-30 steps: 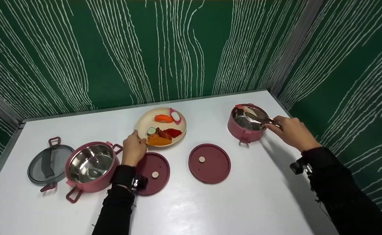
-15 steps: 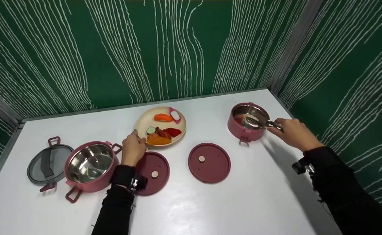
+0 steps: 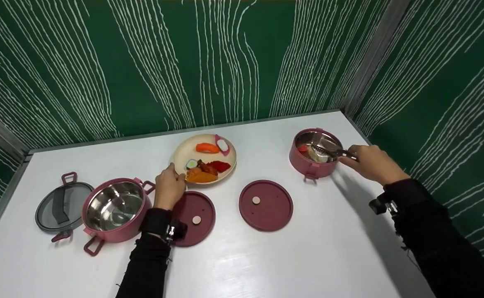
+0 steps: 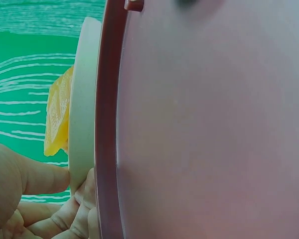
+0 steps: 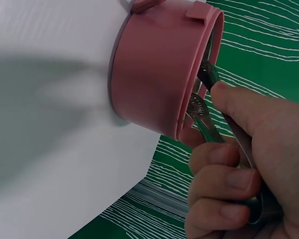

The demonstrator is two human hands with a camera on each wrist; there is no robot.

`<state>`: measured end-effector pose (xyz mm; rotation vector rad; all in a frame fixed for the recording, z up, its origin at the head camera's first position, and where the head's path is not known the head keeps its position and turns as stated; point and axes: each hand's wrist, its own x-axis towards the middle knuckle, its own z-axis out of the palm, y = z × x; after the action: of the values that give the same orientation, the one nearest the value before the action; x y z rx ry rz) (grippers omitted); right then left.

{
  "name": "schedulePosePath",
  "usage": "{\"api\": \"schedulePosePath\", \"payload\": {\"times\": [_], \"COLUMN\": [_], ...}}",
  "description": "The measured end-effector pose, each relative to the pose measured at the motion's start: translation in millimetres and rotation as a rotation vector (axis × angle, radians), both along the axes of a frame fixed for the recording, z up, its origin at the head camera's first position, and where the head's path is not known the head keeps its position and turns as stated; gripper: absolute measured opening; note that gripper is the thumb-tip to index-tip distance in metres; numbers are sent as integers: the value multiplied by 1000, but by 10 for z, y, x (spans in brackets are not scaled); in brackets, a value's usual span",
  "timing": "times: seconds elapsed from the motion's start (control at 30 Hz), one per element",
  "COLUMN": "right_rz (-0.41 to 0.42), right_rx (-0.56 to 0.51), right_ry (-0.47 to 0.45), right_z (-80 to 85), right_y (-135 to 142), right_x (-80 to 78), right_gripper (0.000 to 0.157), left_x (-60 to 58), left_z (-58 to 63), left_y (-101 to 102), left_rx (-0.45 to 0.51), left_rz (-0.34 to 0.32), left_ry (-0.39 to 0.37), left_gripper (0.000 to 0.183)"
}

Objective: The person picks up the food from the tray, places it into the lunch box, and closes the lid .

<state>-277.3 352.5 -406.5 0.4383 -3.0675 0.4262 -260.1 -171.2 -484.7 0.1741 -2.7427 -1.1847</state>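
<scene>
My left hand [image 3: 169,188] pinches the near left rim of a cream plate [image 3: 178,151], thumb above and fingers beneath in the left wrist view. On the plate lie an orange sushi piece [image 3: 207,148], a white piece on pink [image 3: 222,145], a cucumber roll [image 3: 191,164], and red, brown and orange food pieces. My right hand [image 3: 370,163] grips metal tongs [image 3: 343,154], their tips inside a small pink pot [image 3: 310,169]. In the right wrist view the arms of the tongs [image 5: 209,130] stand apart. A shrimp with a red tail [image 3: 303,148] lies low in the pot, partly behind the tongs.
Two maroon discs, a left one [image 3: 190,234] partly under my left wrist and a right one [image 3: 268,219], lie on the white table [image 3: 299,260]. A larger pink pot [image 3: 119,236] and a glass lid [image 3: 45,211] stand at left. Green walls border the table.
The tongs held the shrimp up at the small pot's rim; they dipped inside, and the shrimp now lies lower in the pot. My left hand stays on the plate.
</scene>
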Motion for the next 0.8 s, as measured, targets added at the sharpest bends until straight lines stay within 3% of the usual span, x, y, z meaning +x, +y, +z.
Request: {"api": "schedulePosePath", "payload": {"times": [0.33,0.6,0.8], "right_rz": [20,41,101], "right_rx": [-79,-152,-186], "right_ry": [97,110,141], "right_z": [94,190,204], "right_y": [-165,-576,-955], "right_x": [56,98,100], "right_gripper": [38,32,27], "left_x": [-1,1,4], "left_z": [6,8,-1], "left_y": [4,11,10], "left_rx": [6,15,5], "left_rz": [-6,-3,-3], "left_ry": [-6,-5,0], "left_gripper": [58,58,59]}}
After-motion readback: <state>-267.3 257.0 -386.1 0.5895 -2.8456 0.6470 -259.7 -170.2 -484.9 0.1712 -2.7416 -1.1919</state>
